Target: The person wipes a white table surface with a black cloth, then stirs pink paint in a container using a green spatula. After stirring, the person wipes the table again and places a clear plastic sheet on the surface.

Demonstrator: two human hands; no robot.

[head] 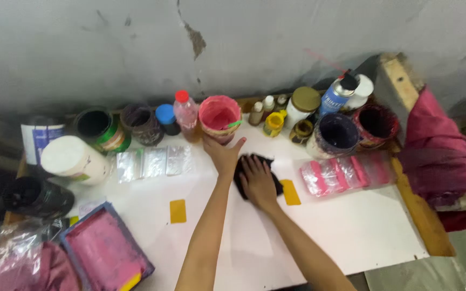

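Note:
My right hand (pixel 257 182) lies palm down on a black cloth (pixel 243 163) near the middle of a white tabletop (pixel 351 226), fingers pressed over it. Just to its left my left hand (pixel 223 154) rests flat and spread on the white surface, holding nothing. Its fingertips reach the foot of a pink-stained pot (pixel 219 115). A yellow card (pixel 290 192) lies right beside the cloth, and a second yellow card (pixel 177 210) lies left of my left forearm.
Paint pots, jars, bottles and a blue spray can (pixel 336 94) line the back wall. Clear packets (pixel 152 161) lie at the left, pink-filled packets (pixel 341 173) at the right. A pink-smeared tray (pixel 106 250) sits front left, a red cloth (pixel 443 161) at the right edge.

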